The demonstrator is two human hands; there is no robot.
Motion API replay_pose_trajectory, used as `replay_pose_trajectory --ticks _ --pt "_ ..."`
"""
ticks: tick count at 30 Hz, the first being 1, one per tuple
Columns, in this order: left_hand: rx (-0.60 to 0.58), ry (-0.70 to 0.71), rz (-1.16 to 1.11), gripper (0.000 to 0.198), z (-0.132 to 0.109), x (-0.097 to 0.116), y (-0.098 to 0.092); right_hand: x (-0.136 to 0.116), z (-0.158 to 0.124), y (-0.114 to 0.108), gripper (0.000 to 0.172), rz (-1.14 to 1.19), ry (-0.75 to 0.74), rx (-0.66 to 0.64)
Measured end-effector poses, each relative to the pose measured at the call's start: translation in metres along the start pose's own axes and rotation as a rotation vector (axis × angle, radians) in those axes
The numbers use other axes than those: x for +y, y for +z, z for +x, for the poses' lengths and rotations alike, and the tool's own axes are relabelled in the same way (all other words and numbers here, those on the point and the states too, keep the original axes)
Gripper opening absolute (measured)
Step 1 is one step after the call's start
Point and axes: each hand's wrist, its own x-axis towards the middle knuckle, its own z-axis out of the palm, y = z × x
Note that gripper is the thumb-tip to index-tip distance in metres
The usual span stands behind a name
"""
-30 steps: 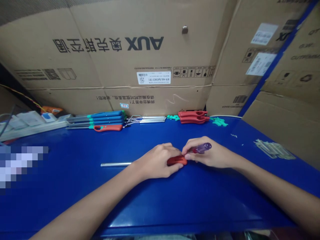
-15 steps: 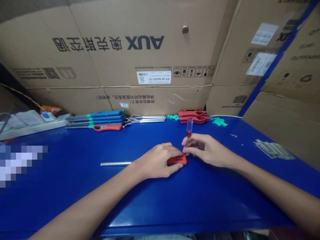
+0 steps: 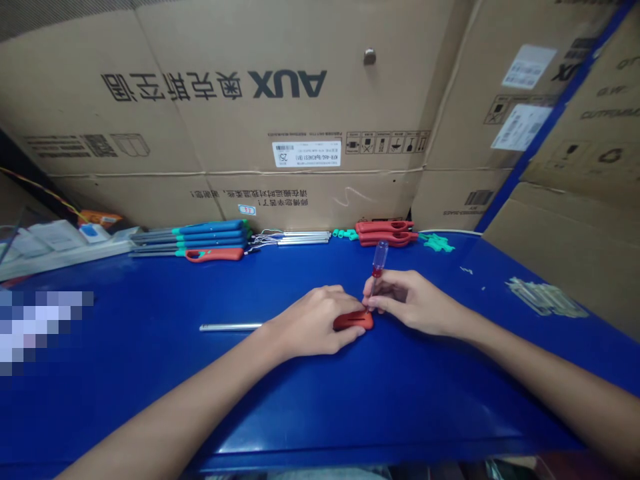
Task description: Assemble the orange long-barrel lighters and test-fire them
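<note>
My left hand [image 3: 313, 323] presses down on a long lighter lying on the blue table [image 3: 380, 400]; its red handle [image 3: 354, 321] sticks out to the right and its metal tube [image 3: 230, 327] to the left. My right hand [image 3: 413, 301] pinches a small screwdriver with a clear purple-red handle [image 3: 379, 259], held nearly upright, its tip down on the red handle's right end.
Along the back edge lie several finished blue and red lighters [image 3: 200, 240], loose metal tubes [image 3: 295, 238], red handle shells [image 3: 386, 233] and small green parts [image 3: 437, 243]. Clear plastic pieces [image 3: 545, 298] lie at right. Cardboard boxes [image 3: 280, 107] wall the table behind and on the right.
My right hand swung the screwdriver from lying flat to upright, then lowered its tip onto the red handle. My left hand stayed put.
</note>
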Motion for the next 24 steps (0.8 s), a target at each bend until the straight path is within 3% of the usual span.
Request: replay_pose_trajectory --ticks 19,24 --pt "0.024 -0.029 0.008 0.024 -0.0015 -0.0012 0.0018 -0.0029 -0.0009 -0.002 0.012 -0.122 -0.083 -0.004" --pt "0.021 -0.05 0.0 0.026 -0.0015 -0.0004 0.002 -0.0002 0.0002 -0.0012 0.012 -0.033 -0.044 -0.01"
